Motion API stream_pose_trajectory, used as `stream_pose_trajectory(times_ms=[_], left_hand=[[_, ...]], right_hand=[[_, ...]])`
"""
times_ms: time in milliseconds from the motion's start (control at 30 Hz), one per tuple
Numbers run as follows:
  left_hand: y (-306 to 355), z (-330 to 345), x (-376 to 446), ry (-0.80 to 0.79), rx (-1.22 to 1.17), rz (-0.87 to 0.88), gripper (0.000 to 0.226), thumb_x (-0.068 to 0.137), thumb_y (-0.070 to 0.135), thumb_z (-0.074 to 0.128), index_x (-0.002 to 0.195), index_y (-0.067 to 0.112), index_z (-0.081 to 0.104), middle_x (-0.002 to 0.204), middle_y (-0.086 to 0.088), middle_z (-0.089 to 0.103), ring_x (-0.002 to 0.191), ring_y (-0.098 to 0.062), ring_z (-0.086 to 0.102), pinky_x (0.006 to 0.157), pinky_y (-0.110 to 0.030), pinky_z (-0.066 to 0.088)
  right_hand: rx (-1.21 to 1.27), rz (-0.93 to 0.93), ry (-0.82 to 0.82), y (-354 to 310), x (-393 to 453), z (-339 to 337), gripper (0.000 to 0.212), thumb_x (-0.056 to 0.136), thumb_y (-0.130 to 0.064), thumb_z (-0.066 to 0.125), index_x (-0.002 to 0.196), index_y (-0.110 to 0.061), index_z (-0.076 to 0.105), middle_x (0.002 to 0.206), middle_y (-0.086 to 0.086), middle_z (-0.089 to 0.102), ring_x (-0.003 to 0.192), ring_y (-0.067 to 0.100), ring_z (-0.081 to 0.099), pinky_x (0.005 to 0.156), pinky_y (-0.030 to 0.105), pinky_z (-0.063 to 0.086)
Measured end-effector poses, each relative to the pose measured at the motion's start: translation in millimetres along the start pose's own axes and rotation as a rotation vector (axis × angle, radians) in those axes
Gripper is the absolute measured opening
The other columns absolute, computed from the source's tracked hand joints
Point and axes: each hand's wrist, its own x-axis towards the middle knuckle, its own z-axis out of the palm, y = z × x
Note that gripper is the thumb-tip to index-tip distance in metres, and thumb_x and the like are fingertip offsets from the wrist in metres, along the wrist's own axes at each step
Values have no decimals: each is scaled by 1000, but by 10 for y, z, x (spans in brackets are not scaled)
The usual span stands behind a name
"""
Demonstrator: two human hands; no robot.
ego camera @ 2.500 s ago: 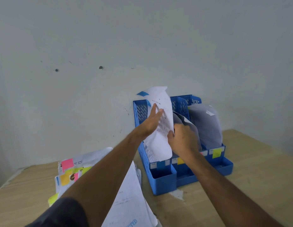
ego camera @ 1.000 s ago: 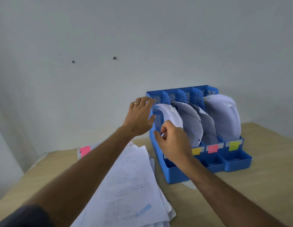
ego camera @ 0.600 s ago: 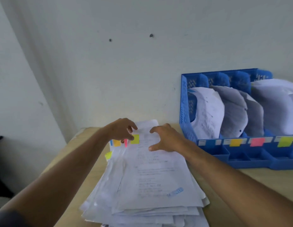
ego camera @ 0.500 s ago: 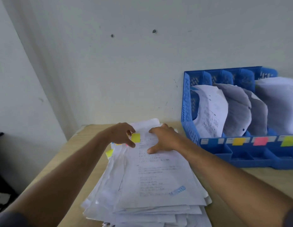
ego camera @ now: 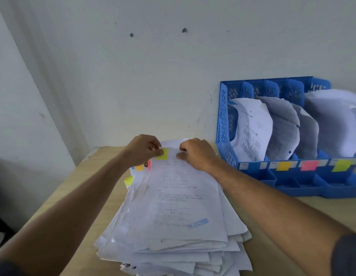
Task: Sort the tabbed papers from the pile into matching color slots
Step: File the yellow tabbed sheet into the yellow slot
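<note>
Grip status: the left hand (ego camera: 142, 151) has its fingers curled at the far left corner of the top sheet (ego camera: 179, 200), pinching that corner beside the yellow tab (ego camera: 162, 154); the right hand (ego camera: 197, 155) has its fingers bent down onto the far edge of the same sheet, and whether they press it or pinch it cannot be told. By size thereafter: the wooden worktop (ego camera: 77, 188) stands against a white wall (ego camera: 153, 76) and carries all items. The paper pile (ego camera: 173, 246) lies at centre, thick and unevenly stacked, with the top sheet printed and bearing a blue stamp (ego camera: 198, 223) near its lower right. The blue file rack (ego camera: 225, 124) stands to the right of the pile against the wall, apart from it, with four upright slots, each holding curled white papers. Its front rail carries colour labels: an orange label (ego camera: 283, 166), a pink label (ego camera: 308, 165) and a yellow-green label (ego camera: 341, 165); the leftmost slot's label colour cannot be told. At the pile's far left edge, smaller tabs protrude from lower sheets: an orange tab (ego camera: 139, 167), a pink tab (ego camera: 149, 165) and a yellow-green tab (ego camera: 129, 180).
</note>
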Motion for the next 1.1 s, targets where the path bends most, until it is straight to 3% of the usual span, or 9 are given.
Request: stream_pose_trajectory(times_ms=[133, 300, 433, 533, 667, 767, 867, 933, 1100], left_hand=[[146, -90, 92, 107, -199, 46, 9, 93, 15, 74, 86, 20, 73, 70, 7, 67, 66, -9, 55, 68, -28, 44], [468, -172, 210, 284, -371, 98, 8, 98, 15, 67, 91, 18, 69, 80, 1, 67, 62, -5, 54, 59, -22, 42], [813, -235, 372, 340, -507, 114, 9, 99, 12, 65, 92, 17, 67, 70, 7, 64, 54, 1, 53, 51, -14, 41], [1097, -303, 500, 304, -602, 123, 8, 98, 13, 68, 91, 17, 68, 67, 10, 66, 62, -6, 57, 61, -22, 46], [1553, -352, 646, 263, -693, 186, 6, 96, 13, 71, 91, 16, 69, 79, -3, 68, 73, -18, 62, 73, -33, 49], [1896, -292, 692, 206, -724, 219, 3, 96, 14, 70, 94, 14, 69, 86, -7, 68, 80, -24, 63, 76, -37, 51], [2224, -240, 745, 169, -776, 241, 2, 97, 11, 68, 95, 11, 69, 83, -6, 70, 71, -19, 67, 70, -33, 55], [2408, -233, 778, 150, -798, 244, 2, 97, 12, 68, 95, 11, 69, 83, -5, 71, 69, -17, 69, 67, -30, 57], [2739, -156, 896, 139, -862, 246, 5, 97, 11, 67, 93, 11, 69, 89, -10, 70, 74, -22, 68, 77, -38, 55]], right_hand=[[42, 53, 103, 24, -66, -283, 40, 99, -48, 57, 79, -14, 56, 80, 3, 61, 76, 27, 60, 62, 35, 41], [92, 182, 373, 195, -261, -796, 31, 90, -47, 69, 94, -17, 62, 76, 0, 62, 70, 22, 60, 61, 35, 50], [440, 299, 522, 352, -440, -1192, 33, 82, -43, 79, 102, -22, 62, 83, -2, 69, 73, 15, 65, 64, 34, 53], [690, 349, 460, 456, -596, -1403, 39, 80, -41, 83, 106, -22, 61, 85, 1, 75, 75, 18, 73, 70, 39, 61], [921, 335, 370, 663, -850, -1697, 37, 86, -27, 82, 113, -12, 63, 90, 8, 78, 80, 23, 76, 77, 44, 64], [1005, 351, 395, 840, -1037, -1851, 32, 87, -20, 81, 111, -6, 66, 95, 17, 76, 78, 29, 74, 78, 43, 64], [1069, 360, 405, 1003, -1184, -1942, 22, 89, -16, 78, 106, -10, 67, 95, 17, 76, 80, 33, 73, 78, 43, 61], [1054, 357, 363, 1084, -1243, -1975, 26, 89, -19, 78, 112, -11, 68, 98, 14, 77, 82, 29, 72, 81, 43, 59], [1071, 334, 274, 1179, -1336, -2006, 28, 93, -23, 73, 118, -13, 71, 111, 3, 77, 97, 19, 73, 85, 36, 58]])
